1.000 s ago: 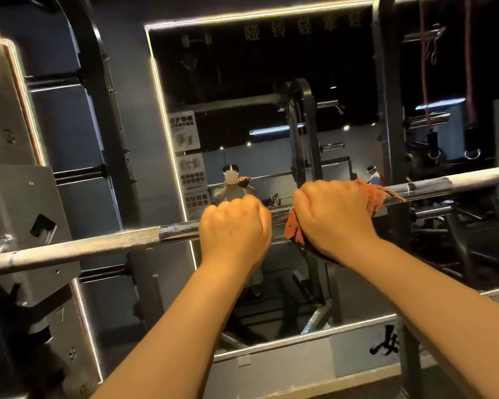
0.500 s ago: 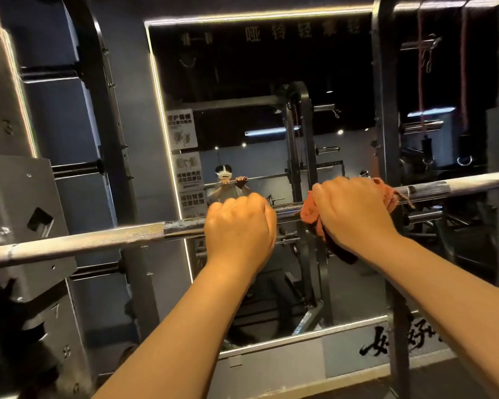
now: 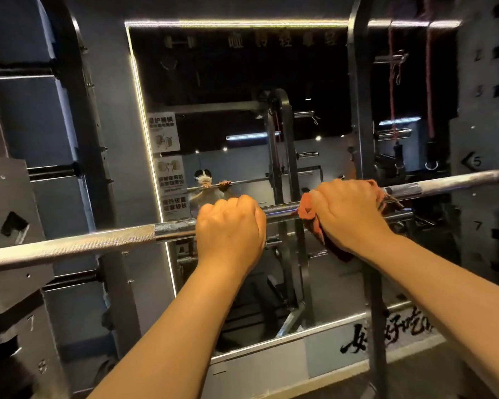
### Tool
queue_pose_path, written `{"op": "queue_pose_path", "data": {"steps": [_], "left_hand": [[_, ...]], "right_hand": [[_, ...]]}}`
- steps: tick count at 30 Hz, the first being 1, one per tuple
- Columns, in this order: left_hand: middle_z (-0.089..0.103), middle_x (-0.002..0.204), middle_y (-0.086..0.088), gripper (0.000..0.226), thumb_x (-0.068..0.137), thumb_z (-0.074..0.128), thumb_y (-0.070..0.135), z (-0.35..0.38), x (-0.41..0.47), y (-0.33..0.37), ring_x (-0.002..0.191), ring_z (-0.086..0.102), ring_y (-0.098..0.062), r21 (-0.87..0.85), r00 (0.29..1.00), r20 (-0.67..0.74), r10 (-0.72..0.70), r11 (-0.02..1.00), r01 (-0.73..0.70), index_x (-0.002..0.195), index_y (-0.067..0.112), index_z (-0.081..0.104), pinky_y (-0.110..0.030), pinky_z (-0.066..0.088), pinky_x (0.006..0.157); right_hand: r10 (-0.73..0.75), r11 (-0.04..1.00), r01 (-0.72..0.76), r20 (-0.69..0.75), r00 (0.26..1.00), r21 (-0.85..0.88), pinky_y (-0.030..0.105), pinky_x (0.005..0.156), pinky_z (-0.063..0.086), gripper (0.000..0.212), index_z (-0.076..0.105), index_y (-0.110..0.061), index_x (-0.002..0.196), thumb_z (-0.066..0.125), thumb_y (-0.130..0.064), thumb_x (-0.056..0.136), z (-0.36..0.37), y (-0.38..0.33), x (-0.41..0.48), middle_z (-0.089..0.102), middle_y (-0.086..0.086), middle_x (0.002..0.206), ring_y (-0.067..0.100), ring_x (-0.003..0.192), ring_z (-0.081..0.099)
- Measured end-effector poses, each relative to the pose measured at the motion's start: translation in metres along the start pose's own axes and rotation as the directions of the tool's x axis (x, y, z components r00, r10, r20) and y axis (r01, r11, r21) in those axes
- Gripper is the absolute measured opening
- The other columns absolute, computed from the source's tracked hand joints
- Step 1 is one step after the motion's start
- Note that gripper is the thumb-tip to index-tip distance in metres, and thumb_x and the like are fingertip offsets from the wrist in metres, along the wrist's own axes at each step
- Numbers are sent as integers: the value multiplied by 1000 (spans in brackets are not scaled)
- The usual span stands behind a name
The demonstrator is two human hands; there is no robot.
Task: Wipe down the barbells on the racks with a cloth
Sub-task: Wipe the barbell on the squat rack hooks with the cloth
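The right hand (image 3: 349,214) clamps a crumpled orange cloth (image 3: 306,211) round the long steel barbell (image 3: 98,242), lying 8-to-2 o'clock; the left hand (image 3: 231,226) grips bare bar just beside, at 8 o'clock.

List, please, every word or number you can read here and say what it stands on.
"5", beside an arrow: right rack upright.
"2", "3", "7": same upright.
"7": left rack upright.
Mirror posters, lettering above them, black calligraphy below: Chinese, too blurred to read.

Orange cloth (image 3: 308,210) wrapped around the slanting, knurled steel barbell (image 3: 98,243).
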State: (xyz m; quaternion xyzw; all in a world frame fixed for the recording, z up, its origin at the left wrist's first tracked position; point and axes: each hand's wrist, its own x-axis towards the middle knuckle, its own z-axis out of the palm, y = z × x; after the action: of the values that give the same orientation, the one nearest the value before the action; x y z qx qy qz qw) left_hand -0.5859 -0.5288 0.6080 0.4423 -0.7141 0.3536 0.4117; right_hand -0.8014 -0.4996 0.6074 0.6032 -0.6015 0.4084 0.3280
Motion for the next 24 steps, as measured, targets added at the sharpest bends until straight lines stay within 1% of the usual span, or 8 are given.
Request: {"op": "queue_pose_path", "data": {"steps": [1, 3, 6, 10, 13, 17, 20, 24], "left_hand": [[50, 66, 5, 41, 99, 20, 34, 0, 0, 0, 59, 48, -18, 5, 1000, 11, 2, 1000, -2, 78, 22, 53, -36, 44, 67], [50, 68, 5, 35, 101, 20, 34, 0, -1, 0, 61, 48, -18, -2, 1000, 15, 14, 1000, -14, 79, 23, 46, -36, 42, 67], [50, 68, 5, 35, 104, 25, 34, 0, -2, -3, 61, 49, -17, -27, 999, 36, 30, 999, -29, 80, 21, 47, -37, 44, 68], [54, 72, 5, 34, 104, 26, 36, 0, -2, -4, 65, 52, -16, -74, 998, 61, 23, 997, -18, 83, 23, 50, -36, 45, 74], [52, 71, 7, 32, 103, 24, 36, -1, -1, -3, 64, 50, -16, -68, 999, 32, 42, 997, -40, 82, 25, 45, -34, 40, 72], [49, 64, 6, 38, 102, 28, 32, 4, 1, -3, 56, 45, -18, -10, 999, -42, 20, 1000, -20, 76, 20, 53, -36, 40, 65], [45, 60, 5, 36, 101, 36, 29, 7, -1, -1, 52, 42, -19, 14, 996, -81, 21, 1000, -20, 72, 19, 52, -36, 42, 62], [44, 57, 4, 35, 102, 38, 26, 5, 0, -2, 47, 41, -18, 38, 997, -72, 33, 999, -31, 68, 20, 46, -33, 38, 57]], "right_hand": [[49, 999, -49, 13, 999, -5, 45, 92, 37, 51, 51, -26, 75, 16, -51, 101, 3, -9, -3, 54, -7, 77, 19, 85, 56], [96, 993, -100, 70, 993, 57, 55, 121, 5, 50, 60, -25, 103, 19, -54, 101, 12, -29, -16, 58, -3, 112, 21, 122, 47], [11, 995, -22, 110, 994, 102, 49, 119, -20, 62, 47, -23, 140, 19, -61, 99, 13, -41, -34, 44, -3, 144, 23, 147, 23], [-87, 989, 64, 176, 981, 135, 48, 123, 17, 58, 55, -25, 133, 22, -58, 100, -12, -8, -22, 58, -4, 130, 19, 130, 47], [-6, 1000, 7, 137, 991, -13, 42, 96, 41, 66, 65, -20, 99, 10, -57, 99, -20, 15, -7, 64, -2, 94, 22, 94, 60], [94, 993, -79, 180, 979, -87, 49, 111, 33, 70, 64, -19, 106, 7, -59, 99, -6, -10, 0, 63, 0, 104, 25, 110, 57], [-76, 997, 73, 135, 988, 27, 50, 125, 13, 59, 53, -21, 139, 20, -55, 104, 8, -34, -24, 56, -1, 137, 23, 136, 42], [-292, 956, 289, 49, 955, 57, 47, 120, 27, 50, 49, -18, 144, 34, -45, 104, 14, -3, -32, 55, 2, 137, 25, 131, 46]]}}
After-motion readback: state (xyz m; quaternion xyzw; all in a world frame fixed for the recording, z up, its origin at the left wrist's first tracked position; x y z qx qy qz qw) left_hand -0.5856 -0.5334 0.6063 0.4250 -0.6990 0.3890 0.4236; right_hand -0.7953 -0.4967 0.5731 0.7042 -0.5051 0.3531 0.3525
